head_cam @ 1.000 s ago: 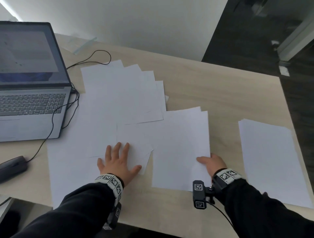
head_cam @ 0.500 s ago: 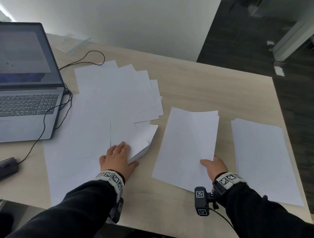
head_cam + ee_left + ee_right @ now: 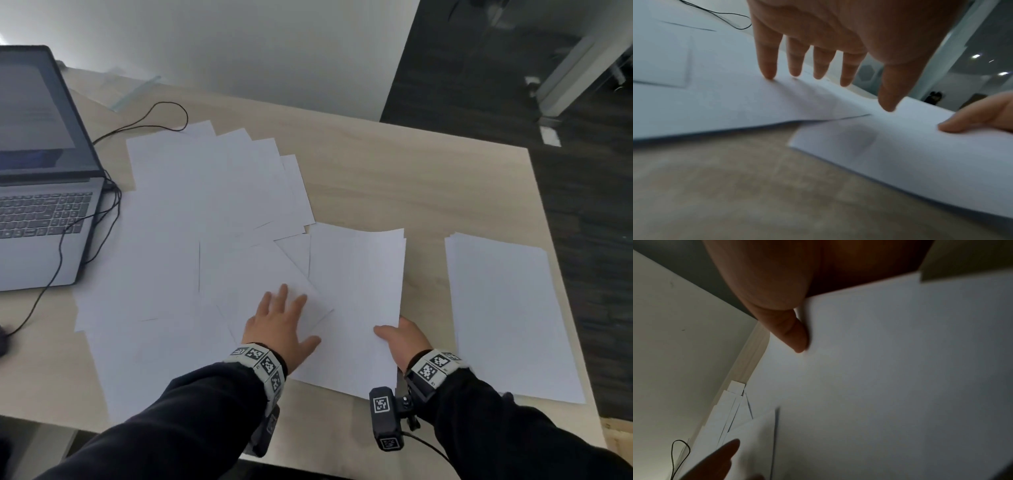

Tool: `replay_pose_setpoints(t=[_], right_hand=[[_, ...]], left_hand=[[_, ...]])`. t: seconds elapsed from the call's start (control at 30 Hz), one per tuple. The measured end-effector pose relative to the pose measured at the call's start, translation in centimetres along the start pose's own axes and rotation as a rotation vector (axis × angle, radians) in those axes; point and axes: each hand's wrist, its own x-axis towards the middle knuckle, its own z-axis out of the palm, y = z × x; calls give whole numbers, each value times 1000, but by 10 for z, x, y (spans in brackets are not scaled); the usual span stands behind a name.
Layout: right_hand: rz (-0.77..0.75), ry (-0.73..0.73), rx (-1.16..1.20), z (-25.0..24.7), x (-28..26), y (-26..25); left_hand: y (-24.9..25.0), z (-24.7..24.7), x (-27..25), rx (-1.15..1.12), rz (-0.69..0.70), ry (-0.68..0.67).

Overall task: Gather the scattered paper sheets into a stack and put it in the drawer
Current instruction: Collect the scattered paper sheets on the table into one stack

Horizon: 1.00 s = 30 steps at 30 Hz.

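Left hand: the person's left hand (image 3: 279,327) lies flat on the scattered white paper sheets (image 3: 205,219), fingers (image 3: 766,65) straight and spread, tips pressing the top sheet, thumb out to the side; it curls round nothing.
Right hand: the right hand (image 3: 404,337) pinches the near right edge of a thin sheaf of white paper (image 3: 356,294), thumb (image 3: 795,335) on top; the other fingers are hidden beneath, so how they lie cannot be told.
Sheaf: it lies on the pale wooden table (image 3: 411,192), its left edge overlapping the fanned sheets, its right corner raised slightly in the pinch.
Scattered sheets: they fan across the table's middle and left, overlapping one another, reaching the open grey laptop (image 3: 44,205).
Second pile: a squared stack of white paper (image 3: 507,315) lies apart near the table's right edge.
Cable: a thin black cable (image 3: 113,198) loops beside the laptop and runs over the sheets' left margin.
Drawer: not in view.
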Motion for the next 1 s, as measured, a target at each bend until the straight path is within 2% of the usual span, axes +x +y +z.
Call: replay_pose_setpoints(t=[0.07,0.17,0.37,0.63,0.77,0.9,1.0], right_hand=[[12,-10,-1,-7,1,4],[12,-49,15,-13,4,6],[-30,-90,-20,-9,3,8],[-54,-6,-111,-15,3,8],[-52,39,-148,-28,4,9],[-58,39,-154,-34,5,12],[-72,31,-158,-33,5,14]], left_hand=[[-10,6,1,43,-83,-19],[-24,9,-2,68,-113,-24],[-34,2,-2,-39,-206,33],[-38,2,-3,16,-270,67],[-34,-3,0,-106,-317,92],[-32,-11,10,-196,-344,207],[-35,-11,21,-121,-346,133]])
